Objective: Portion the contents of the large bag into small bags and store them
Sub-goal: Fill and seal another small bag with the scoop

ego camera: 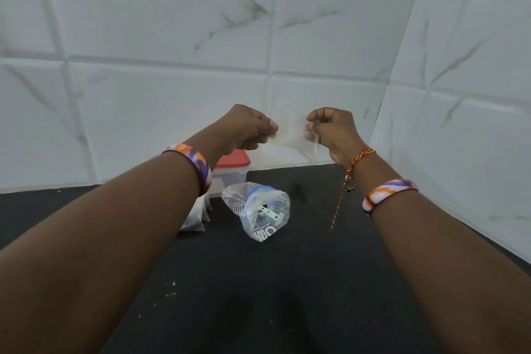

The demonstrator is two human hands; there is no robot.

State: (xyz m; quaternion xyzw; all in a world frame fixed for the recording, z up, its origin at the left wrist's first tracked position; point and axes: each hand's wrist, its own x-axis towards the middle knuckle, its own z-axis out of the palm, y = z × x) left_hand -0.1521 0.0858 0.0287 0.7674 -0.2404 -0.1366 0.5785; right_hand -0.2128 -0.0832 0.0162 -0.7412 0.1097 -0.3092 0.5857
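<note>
1. The small bag point(290, 132), clear and seemingly empty, is held up in front of the tiled wall point(172, 23), above the counter's point(273, 282) far edge.
2. The left hand point(247, 131) pinches its 9 o'clock edge between thumb and curled fingers.
3. The right hand point(333, 135) pinches the 3 o'clock edge the same way; the film is stretched between them.
4. Below, at 6 o'clock from the hands, the large bag point(258, 214) lies crumpled on the black counter with a blue-rimmed thing and a pale scoop inside, though the plastic blurs them.
5. At 9 o'clock of the large bag, filled packets point(198, 217) sit partly behind the left forearm.
6. A red-lidded box point(234, 168) stands at 12 o'clock of the packets, against the wall.
7. Each wrist wears a striped bangle point(388, 192); the right also carries a red thread point(359, 158).
</note>
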